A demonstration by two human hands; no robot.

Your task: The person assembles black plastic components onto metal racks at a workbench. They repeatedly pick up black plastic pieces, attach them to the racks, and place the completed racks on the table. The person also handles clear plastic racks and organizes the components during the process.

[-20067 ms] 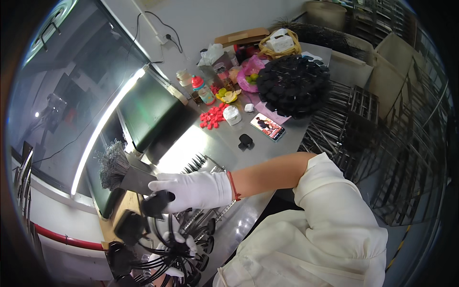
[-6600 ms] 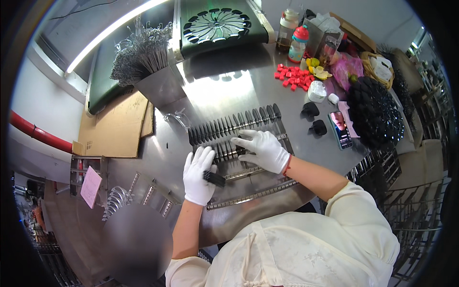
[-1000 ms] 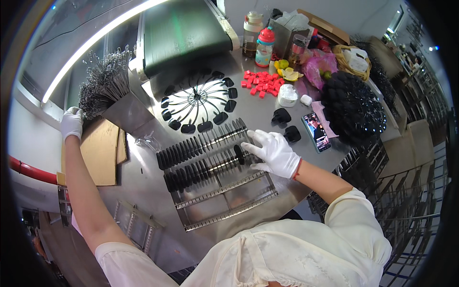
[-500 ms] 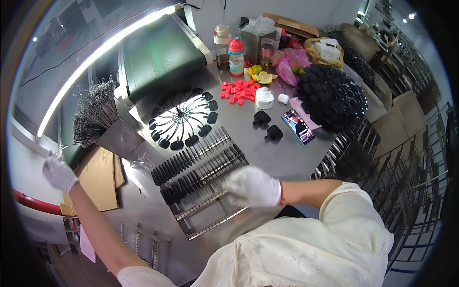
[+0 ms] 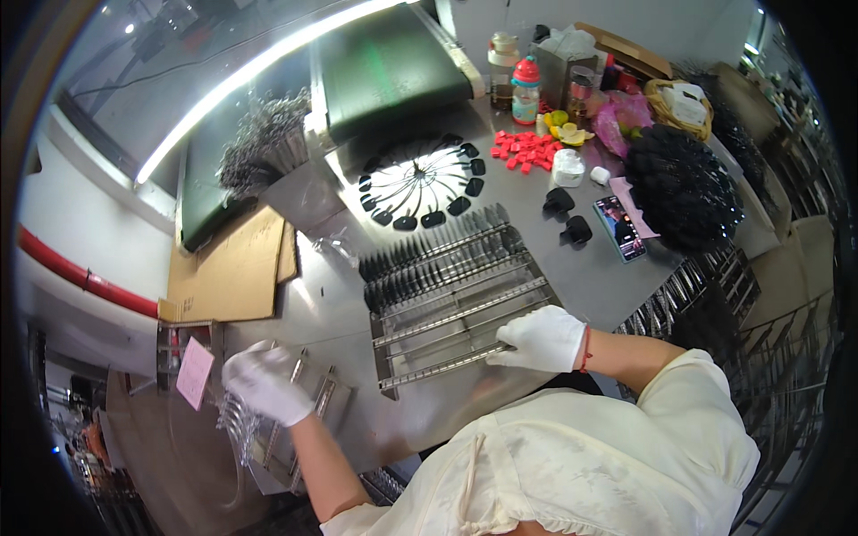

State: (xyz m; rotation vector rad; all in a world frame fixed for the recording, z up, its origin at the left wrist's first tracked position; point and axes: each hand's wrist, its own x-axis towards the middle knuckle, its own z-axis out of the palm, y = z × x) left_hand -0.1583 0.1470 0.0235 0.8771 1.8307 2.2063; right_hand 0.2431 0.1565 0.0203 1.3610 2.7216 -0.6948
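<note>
Left hand [image 5: 266,386] is just a blur by some curved wires [image 5: 234,424], can't tell if it's got any. Next, a metal box [image 5: 308,198] stuffed with thin rods [image 5: 266,147]. The rack [image 5: 438,368] sits mid-table, black paddles [image 5: 380,293] standing in its back rows. Clear bottle [image 5: 503,73] has dark liquid inside. Right hand [image 5: 547,339] is kinda narrow, fingers at the rack's near right corner, can't tell if it's gripping. Far right, yellow basket [image 5: 703,123] with a white pack [image 5: 686,103] in it.

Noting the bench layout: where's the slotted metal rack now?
In the head view, the slotted metal rack sits centrally, on the person's side of the black paddle ring, the right hand at its near right corner.
</note>
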